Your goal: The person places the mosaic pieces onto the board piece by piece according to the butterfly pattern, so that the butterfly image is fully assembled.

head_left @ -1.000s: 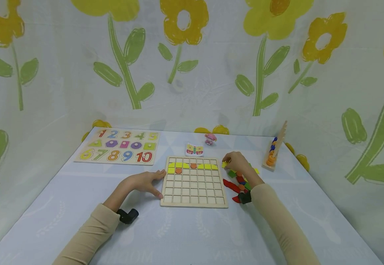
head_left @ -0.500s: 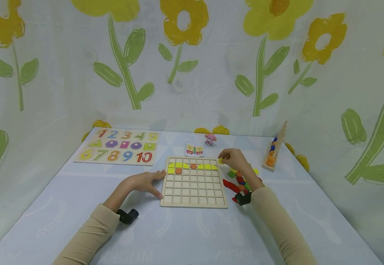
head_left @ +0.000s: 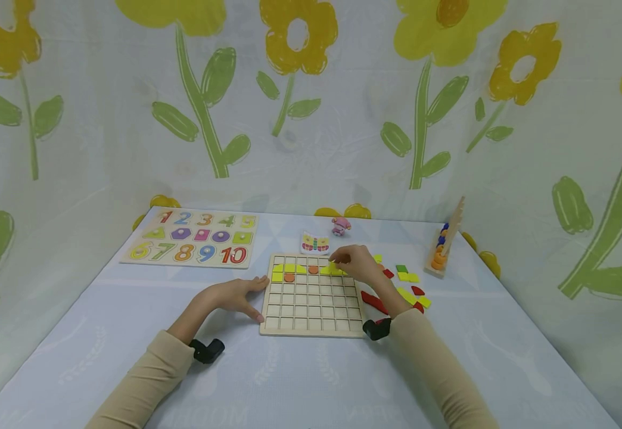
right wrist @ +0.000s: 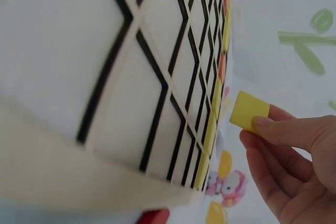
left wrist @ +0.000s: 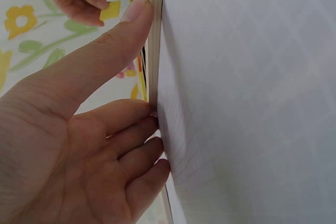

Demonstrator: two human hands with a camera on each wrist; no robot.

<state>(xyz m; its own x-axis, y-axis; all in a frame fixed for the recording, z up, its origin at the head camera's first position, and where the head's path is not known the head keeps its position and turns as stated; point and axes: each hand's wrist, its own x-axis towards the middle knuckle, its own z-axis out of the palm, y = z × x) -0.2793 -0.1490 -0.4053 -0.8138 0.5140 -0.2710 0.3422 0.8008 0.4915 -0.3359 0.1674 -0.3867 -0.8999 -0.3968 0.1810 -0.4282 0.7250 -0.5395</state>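
Note:
A wooden grid board (head_left: 311,310) lies flat on the table, with yellow pieces and two orange round pieces in its upper rows. My left hand (head_left: 236,295) rests against the board's left edge; in the left wrist view its thumb (left wrist: 105,59) and fairly straight fingers touch the wooden side. Over the board's upper right part, my right hand (head_left: 358,263) pinches a yellow square tile (right wrist: 249,109) between thumb and fingers. The right wrist view has the tile raised clear of the grid. Some upper-right cells are hidden behind that hand.
Loose yellow, red and green pieces (head_left: 409,277) lie right of the board, partly under the right forearm. Behind it are a butterfly card (head_left: 315,243) and a pink toy figure (head_left: 341,225). A number puzzle (head_left: 187,238) lies back left; a bead stand (head_left: 439,256) stands at right.
My right hand has picked up the yellow tile from the loose pieces and carried it left over the board. My left hand has stayed at the board's edge.

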